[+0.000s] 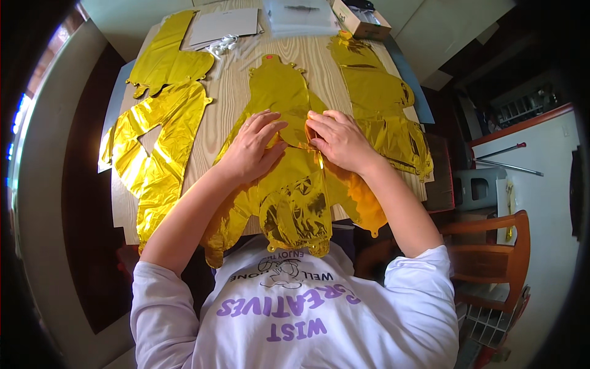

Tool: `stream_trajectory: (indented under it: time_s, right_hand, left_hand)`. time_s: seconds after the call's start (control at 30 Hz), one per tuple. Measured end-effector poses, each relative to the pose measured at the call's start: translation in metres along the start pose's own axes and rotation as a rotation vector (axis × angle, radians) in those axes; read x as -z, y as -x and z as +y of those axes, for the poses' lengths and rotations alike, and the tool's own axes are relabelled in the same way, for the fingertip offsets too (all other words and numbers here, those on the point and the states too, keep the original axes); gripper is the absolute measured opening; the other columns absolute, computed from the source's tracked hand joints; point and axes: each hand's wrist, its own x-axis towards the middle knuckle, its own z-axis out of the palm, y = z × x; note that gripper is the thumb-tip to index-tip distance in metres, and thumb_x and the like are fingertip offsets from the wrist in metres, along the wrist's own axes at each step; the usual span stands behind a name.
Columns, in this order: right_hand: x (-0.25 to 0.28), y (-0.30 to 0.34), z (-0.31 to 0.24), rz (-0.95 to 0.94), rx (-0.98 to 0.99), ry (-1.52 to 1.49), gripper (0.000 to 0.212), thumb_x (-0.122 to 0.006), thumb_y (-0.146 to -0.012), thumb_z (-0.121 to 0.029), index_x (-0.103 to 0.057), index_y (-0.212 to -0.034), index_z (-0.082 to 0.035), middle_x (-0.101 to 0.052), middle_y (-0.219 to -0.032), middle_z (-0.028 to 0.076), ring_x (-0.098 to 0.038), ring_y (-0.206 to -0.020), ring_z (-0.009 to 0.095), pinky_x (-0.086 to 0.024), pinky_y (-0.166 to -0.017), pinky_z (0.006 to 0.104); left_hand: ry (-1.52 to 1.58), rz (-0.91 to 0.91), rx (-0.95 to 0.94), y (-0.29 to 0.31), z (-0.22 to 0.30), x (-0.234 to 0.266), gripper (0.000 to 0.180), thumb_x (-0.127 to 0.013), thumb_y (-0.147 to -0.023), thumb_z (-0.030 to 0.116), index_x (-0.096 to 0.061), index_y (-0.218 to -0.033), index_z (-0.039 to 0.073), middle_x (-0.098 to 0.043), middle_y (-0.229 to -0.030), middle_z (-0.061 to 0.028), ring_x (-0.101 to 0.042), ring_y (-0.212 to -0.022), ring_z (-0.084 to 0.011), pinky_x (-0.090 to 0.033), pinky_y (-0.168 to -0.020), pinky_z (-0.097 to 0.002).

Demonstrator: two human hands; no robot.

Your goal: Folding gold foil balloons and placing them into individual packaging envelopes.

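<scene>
A flat, uninflated gold foil balloon point(279, 92) lies across the middle of the table, its near end hanging over the edge against my shirt. My left hand point(258, 138) curls its fingers around a raised fold of this foil, left of the balloon's middle. Opposite it, my right hand point(338, 136) grips another fold, with the thumb below and the fingers on top. The foil between both hands is bent and slightly lifted. More flat gold foil balloons lie to the left point(163, 144), the far left point(169, 58) and the right point(381, 92).
At the table's point(230, 98) far side are white sheets point(224, 26), a bunch of small white pieces point(222, 46), clear plastic bags point(300, 17) and an open cardboard box point(362, 21). A wooden chair point(519, 258) and a grey stool point(479, 187) stand right of the table.
</scene>
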Motion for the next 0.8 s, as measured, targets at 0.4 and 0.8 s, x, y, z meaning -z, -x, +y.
stream_trajectory:
  time_s: [0.4,0.8]
  right_hand:
    - [-0.007,0.008,0.002,0.042,0.030,0.027,0.041,-0.069,-0.092,-0.024,-0.063,-0.129,-0.007,-0.059,-0.141,0.008,-0.053,-0.125,0.033,-0.043,-0.107,0.0441]
    - [-0.004,0.008,0.002,0.020,0.003,-0.006,0.044,-0.070,-0.093,-0.023,-0.062,-0.133,-0.007,-0.060,-0.141,0.010,-0.054,-0.127,0.033,-0.043,-0.108,0.0429]
  left_hand:
    - [-0.056,-0.082,-0.067,-0.001,0.013,-0.004,0.052,-0.069,-0.092,0.030,-0.056,-0.136,0.004,-0.053,-0.141,-0.0205,-0.045,-0.136,-0.0413,-0.037,-0.114,-0.0504]
    - [-0.162,-0.202,-0.121,0.003,0.024,-0.016,0.085,-0.072,-0.080,0.061,-0.053,-0.141,0.006,-0.048,-0.146,-0.0202,-0.040,-0.140,-0.0417,-0.028,-0.119,-0.0546]
